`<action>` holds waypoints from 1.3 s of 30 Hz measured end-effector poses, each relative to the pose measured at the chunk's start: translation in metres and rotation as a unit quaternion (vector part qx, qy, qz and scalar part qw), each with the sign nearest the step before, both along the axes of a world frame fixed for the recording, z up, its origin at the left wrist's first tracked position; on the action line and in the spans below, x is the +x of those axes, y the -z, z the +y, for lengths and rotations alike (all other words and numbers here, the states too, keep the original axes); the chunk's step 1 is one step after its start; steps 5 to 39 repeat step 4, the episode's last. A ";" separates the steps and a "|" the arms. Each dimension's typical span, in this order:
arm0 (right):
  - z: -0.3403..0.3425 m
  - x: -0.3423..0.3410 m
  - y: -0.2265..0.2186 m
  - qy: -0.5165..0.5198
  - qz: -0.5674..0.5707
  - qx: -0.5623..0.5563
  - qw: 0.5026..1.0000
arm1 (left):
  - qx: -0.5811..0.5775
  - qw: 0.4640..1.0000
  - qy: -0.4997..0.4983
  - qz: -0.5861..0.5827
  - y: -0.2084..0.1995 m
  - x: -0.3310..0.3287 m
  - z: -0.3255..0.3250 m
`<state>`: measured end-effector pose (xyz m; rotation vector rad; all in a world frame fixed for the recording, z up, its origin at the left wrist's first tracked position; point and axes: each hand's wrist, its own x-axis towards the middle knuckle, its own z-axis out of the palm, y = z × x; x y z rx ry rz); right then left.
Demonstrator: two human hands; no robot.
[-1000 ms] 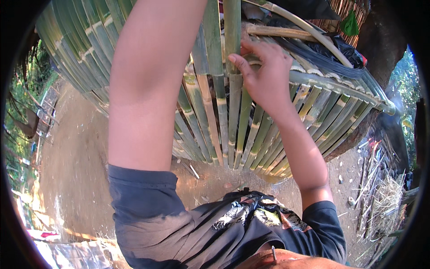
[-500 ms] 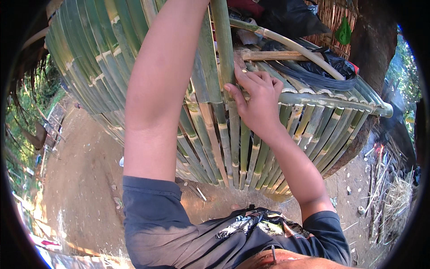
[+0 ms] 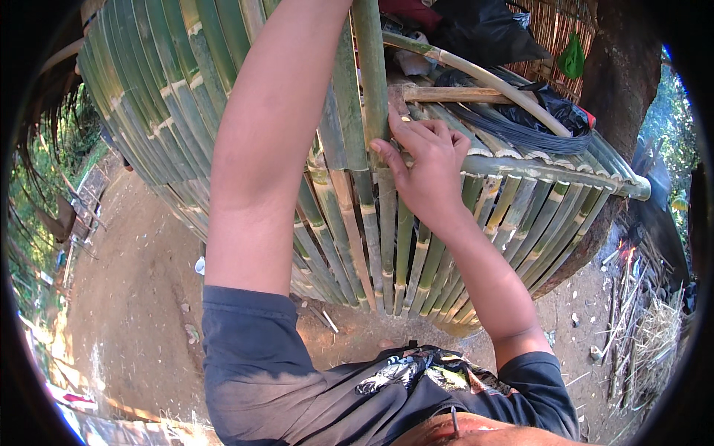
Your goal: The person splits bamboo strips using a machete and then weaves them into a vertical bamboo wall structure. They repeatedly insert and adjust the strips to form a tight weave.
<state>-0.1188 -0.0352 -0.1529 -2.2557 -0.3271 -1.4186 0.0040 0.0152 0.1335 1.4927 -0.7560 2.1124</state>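
Observation:
My left arm reaches up across the bamboo and leaves the picture at the top edge, so my left hand is out of view. My right hand [image 3: 430,165] is closed against the lower part of an upright green bamboo pole [image 3: 370,67], thumb on its face and index finger along its right side. The other fingers are curled, partly hiding what lies under them. Below and around the pole, a wall of narrow split-bamboo slats [image 3: 368,223] runs downward. Broader green bamboo strips [image 3: 167,97] lie side by side to the left of my left arm.
To the right, a bamboo platform carries a coil of dark strapping [image 3: 550,141], a wooden bar [image 3: 461,94] and a curved bamboo strip [image 3: 483,72]. Black plastic bags [image 3: 483,33] sit behind. A tree trunk [image 3: 621,67] stands at right, with a small fire [image 3: 628,253] near dry sticks.
Both arms stay almost where they were, with my right hand still at the pole. The view has shifted only slightly.

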 end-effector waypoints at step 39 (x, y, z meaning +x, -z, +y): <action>0.001 -0.001 0.000 0.011 0.022 -0.005 1.000 | 0.003 1.000 -0.003 0.003 -0.003 -0.004 0.001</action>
